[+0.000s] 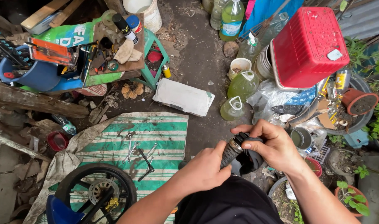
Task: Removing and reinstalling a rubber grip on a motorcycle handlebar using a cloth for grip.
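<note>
Handlebar grip [230,152] held by left hand [208,170]; right hand [272,145] clasps its black end.

Head-worn camera looks steeply down, close over both hands [239,159], across a cluttered dirt yard and striped mat [156,132].

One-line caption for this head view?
Both hands, left hand and right hand, grip a black handlebar grip above a striped mat.

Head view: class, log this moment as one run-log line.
left hand: grips textured grip | right hand: holds black part | striped mat: wrenches, wheel
</note>
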